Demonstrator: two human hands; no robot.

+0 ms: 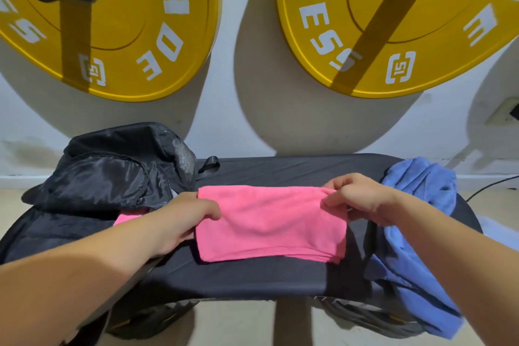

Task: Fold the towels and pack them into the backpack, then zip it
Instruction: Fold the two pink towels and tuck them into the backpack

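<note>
Your two hands hold a folded pink towel (269,222) at the middle of the black bench (252,278). Your left hand (182,219) grips its left edge, thumb on top, while your right hand (356,199) pinches its far right corner. The towel's near edge lies flat on the pad. The black backpack (106,174) slumps at the bench's left end, just beside your left hand. A crumpled blue towel (421,185) drapes over the right end. Yellow weight plates (126,22) hang on the wall behind.
</note>
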